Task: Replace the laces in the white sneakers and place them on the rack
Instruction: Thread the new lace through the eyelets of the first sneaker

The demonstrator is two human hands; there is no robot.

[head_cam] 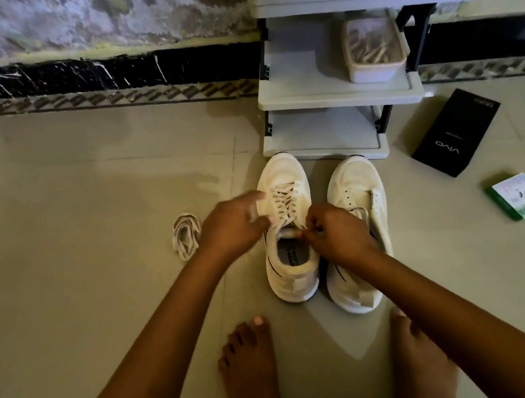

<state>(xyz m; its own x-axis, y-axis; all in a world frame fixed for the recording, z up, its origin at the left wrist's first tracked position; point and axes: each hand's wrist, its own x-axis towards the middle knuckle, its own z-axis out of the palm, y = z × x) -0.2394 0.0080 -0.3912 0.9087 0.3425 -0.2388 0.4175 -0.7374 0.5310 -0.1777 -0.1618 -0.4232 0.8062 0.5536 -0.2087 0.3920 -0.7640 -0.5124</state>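
Observation:
Two white sneakers stand side by side on the floor in front of the white rack (337, 96). The left sneaker (294, 263) is laced with a beige lace (284, 200). My left hand (232, 226) holds the sneaker's left upper beside the eyelets, thumb and fingers curled on it. My right hand (338, 233) pinches the lace end at the top eyelets, by the tongue. The right sneaker (355, 190) shows no lace and is partly hidden by my right hand. A loose coiled lace (185, 236) lies on the floor to the left.
A tub of laces (373, 51) sits on the rack's middle shelf. A black phone box (457, 133) and a small green-and-white box (519, 195) lie on the tiles at right. My bare feet (250, 374) are close behind the sneakers. A wall runs behind.

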